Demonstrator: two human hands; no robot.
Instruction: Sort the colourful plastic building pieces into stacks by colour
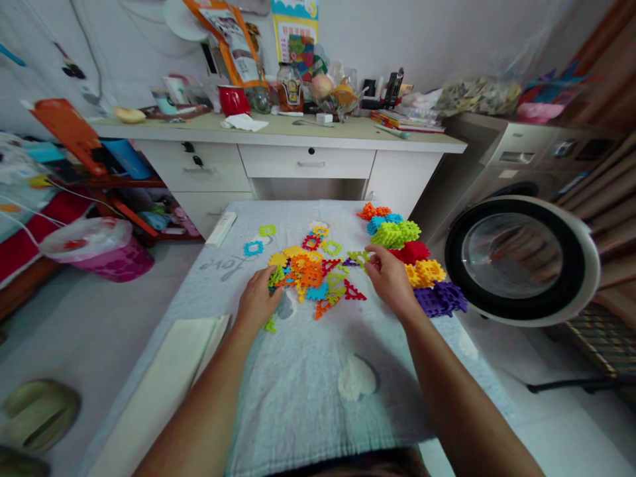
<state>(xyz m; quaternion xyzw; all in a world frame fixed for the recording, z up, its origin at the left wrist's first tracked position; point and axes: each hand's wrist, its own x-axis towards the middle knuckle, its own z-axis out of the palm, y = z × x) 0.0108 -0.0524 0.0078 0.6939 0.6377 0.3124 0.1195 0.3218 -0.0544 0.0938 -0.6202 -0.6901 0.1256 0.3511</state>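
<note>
A loose pile of flat, notched plastic building pieces [304,271] in many colours lies on the cloth-covered table. At its left edge, my left hand [257,298] curls its thumb and fingers around some green building pieces [275,277]. My right hand [390,275] is on the pile's right side, its thumb and index finger closed at the end of a light-green building piece [358,257]. Just below that lies a red triangular piece [354,291]. Stacks sorted by colour run along the table's right edge, among them purple pieces [441,299] and yellow pieces [426,272].
Folded white cloth or board [183,351] lies along the table's left side, with a white box [221,229] farther back. Behind stands a cluttered counter [342,132]. A washing machine's round open door [521,258] is close on the right; a pink bin [106,255] stands left.
</note>
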